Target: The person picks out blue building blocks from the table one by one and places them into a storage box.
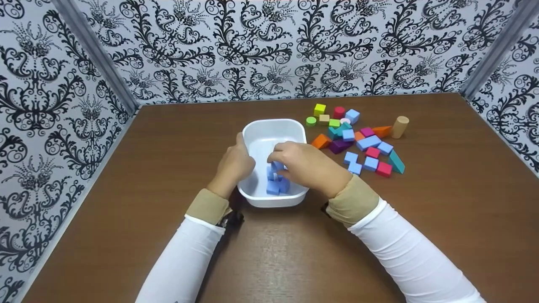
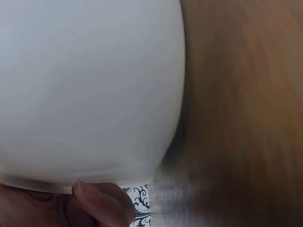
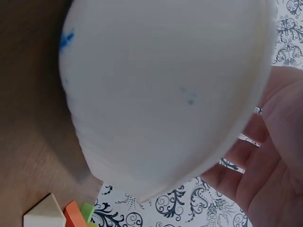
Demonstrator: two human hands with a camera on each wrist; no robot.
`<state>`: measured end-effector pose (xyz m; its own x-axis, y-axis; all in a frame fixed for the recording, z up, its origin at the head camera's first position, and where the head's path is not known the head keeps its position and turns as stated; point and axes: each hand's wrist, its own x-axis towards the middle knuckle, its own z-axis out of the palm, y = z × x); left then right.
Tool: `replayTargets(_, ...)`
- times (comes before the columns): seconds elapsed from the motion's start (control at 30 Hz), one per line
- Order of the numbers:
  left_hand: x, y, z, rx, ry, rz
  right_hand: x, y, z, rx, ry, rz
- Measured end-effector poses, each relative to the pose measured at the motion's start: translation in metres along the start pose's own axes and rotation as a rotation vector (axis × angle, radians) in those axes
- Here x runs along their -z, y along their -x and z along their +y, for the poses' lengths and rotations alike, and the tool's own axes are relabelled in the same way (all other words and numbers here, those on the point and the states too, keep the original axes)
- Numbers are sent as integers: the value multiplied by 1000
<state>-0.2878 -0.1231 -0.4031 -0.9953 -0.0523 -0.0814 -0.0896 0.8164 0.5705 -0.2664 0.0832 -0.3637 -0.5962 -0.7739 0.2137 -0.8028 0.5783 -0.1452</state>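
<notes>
A white plastic tub point(image 1: 273, 203) stands on the table with several blue blocks point(image 1: 273, 187) inside, toward its near end. My left hand point(image 1: 236, 164) grips the tub's left rim; in the left wrist view its fingers point(image 2: 102, 203) curl at the edge of the white wall. Over the right rim reaches my right hand point(image 1: 309, 166), its fingers down inside the tub. Between thumb and fingers it pinches a blue block point(image 1: 276, 166), partly hidden by the hand. From the right wrist view, the tub's outer wall point(image 3: 165, 94) hides the fingertips.
Right of the tub lies a loose group of coloured blocks, among them an orange block point(image 1: 321, 141), a purple block point(image 1: 339, 146), a teal block point(image 1: 396, 162) and an upright wooden cylinder point(image 1: 399, 127). Patterned walls point(image 1: 269, 50) border the brown table point(image 1: 177, 139) at the back and sides.
</notes>
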Motion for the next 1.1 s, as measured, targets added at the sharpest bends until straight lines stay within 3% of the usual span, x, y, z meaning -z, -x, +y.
replayTargets(0.6, 0, 0, 2, 25, 14, -9, -11, 0, 2, -51, 23, -50)
replayTargets(0.93, 1, 0, 4, 34, -17, -21, -14, 2, 5, -17, 63, -4)
replayTargets(1.1, 2, 0, 3, 35, -23, -22, -14, 1, 5, -38, 57, -25)
